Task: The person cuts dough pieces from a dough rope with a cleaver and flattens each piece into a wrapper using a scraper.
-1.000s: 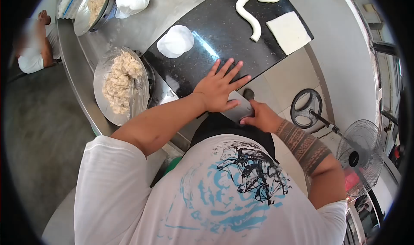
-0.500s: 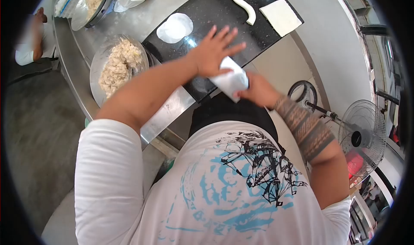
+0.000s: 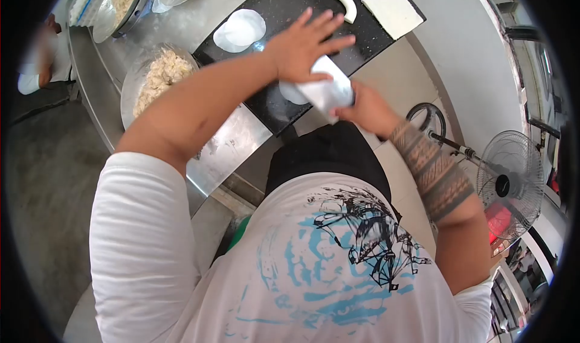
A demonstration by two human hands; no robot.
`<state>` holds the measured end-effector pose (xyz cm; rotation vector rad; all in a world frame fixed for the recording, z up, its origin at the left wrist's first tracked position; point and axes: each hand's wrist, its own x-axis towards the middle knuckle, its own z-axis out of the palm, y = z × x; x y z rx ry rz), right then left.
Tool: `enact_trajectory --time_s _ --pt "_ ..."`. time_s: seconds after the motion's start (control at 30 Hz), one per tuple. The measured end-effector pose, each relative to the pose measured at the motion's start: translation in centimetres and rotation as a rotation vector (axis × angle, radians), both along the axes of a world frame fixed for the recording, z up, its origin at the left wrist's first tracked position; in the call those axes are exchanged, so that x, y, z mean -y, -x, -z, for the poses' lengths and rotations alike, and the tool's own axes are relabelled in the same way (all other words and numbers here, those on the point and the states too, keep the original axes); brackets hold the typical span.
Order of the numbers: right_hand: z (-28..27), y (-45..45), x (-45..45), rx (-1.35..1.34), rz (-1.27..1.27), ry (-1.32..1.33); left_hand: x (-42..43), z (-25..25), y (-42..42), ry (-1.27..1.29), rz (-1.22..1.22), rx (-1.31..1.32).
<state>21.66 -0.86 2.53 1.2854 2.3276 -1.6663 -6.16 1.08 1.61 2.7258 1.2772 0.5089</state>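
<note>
My right hand (image 3: 370, 108) grips one end of a broad, shiny flat blade, which looks like a cleaver (image 3: 326, 94), over the near edge of the black board (image 3: 269, 110). My left hand (image 3: 305, 50) has its fingers spread; its thumb side is at the blade's upper edge, holding nothing. Partly beneath the blade shows a thin, pale round dough wrapper (image 3: 292, 93). Thin white round wrappers (image 3: 243, 28) overlap on the board to the left of my left hand. A white dough rope (image 3: 342, 0) lies beyond my fingers.
A white square pad or cloth (image 3: 393, 12) lies at the board's right end. To the left stand a bowl of pale chopped filling (image 3: 160, 74) and another pan (image 3: 124, 8). A standing fan (image 3: 504, 183) is on the right. Another person's arm (image 3: 45, 59) shows far left.
The view has shifted slightly. Both hands and the blade have moved a little up and right over the board. A round wrapper now shows beside the blade.
</note>
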Motion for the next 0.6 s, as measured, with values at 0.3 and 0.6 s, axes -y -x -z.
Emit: enact_trajectory --time_s 0.3,0.6 --pt "-2.5 -1.1 -3.7 0.26 -0.013 -0.096 -3.7 0.6 -3.6 -0.05 -0.083 -0.186" --pt "2.4 -2.6 4.8 -0.09 0.119 -0.067 1.4 1.3 -3.7 0.174 0.111 -0.03"
